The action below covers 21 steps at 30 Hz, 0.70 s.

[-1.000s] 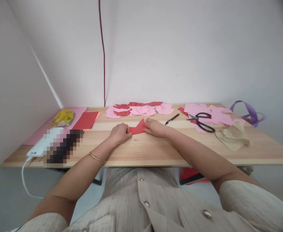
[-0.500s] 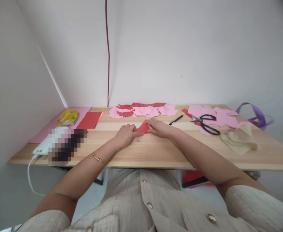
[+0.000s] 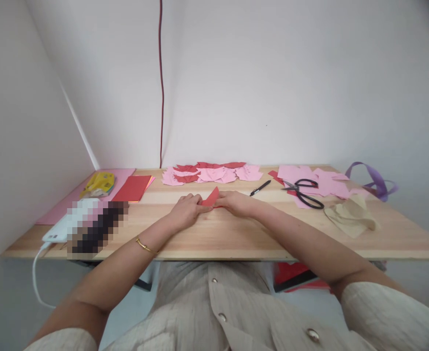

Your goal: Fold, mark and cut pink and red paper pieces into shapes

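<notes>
A folded piece of red paper [image 3: 211, 197] is between my two hands on the wooden table [image 3: 221, 239]. My left hand [image 3: 189, 209] holds its left and near side, fingers pressed close to the tabletop. On the other side, my right hand [image 3: 232, 202] grips the right edge with thumb and bent fingers. The paper's upper tip points up and away from me. My fingers hide its lower part. Beyond my hands lie crinkled pink and red paper cutouts [image 3: 214, 174] along the wall.
Right of my hands lie a black pen [image 3: 260, 187], black-handled scissors [image 3: 304, 193], pink paper scraps [image 3: 331, 184], a beige cloth-like sheet [image 3: 350, 217] and purple ribbon [image 3: 375, 178]. Leftward are red paper sheets [image 3: 133, 188], a yellow packet [image 3: 99, 184] and a white corded device [image 3: 55, 229].
The red paper has turned and tilted between my hands, its tip now narrower. My right hand has rolled over, hiding more of its fingers. The whole view has shifted slightly.
</notes>
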{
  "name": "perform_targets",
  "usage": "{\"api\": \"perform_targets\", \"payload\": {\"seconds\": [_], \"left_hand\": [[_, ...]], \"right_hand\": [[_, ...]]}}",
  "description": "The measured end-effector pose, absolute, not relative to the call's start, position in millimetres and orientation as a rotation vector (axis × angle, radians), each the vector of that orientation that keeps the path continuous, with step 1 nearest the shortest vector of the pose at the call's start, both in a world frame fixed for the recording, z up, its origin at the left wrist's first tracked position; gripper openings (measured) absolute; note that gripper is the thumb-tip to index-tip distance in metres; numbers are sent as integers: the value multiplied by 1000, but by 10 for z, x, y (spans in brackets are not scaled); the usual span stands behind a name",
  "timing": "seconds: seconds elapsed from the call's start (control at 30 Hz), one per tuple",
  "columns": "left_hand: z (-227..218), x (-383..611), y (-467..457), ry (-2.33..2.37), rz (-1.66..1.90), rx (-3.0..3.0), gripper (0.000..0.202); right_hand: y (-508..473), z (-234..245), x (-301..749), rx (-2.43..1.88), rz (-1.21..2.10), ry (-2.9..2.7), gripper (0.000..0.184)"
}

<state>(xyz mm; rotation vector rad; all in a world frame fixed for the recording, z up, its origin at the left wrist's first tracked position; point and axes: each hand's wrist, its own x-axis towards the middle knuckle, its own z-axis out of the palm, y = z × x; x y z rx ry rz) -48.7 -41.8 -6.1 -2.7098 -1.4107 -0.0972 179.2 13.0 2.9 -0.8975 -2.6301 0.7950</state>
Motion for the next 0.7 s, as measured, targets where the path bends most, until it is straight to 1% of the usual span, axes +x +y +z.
{"api": "perform_targets", "payload": {"seconds": [0.17,0.33,0.57,0.7], "left_hand": [[-43,-505,-441,-1408,-136,-2718,37],[-52,-561,-514,-1378,-218,-2743,35],[-57,-609,-614,-1386,-339,-2799,36],[-69,-629,-637,-1409,-391,-2814,38]], "right_hand": [[83,36,1875,-1035,815,-2619,29],[61,39,1956,-772,584,-2788,32],[88,2,1990,-677,395,-2851,36],[62,1,2002,-625,355,-2849,36]]}}
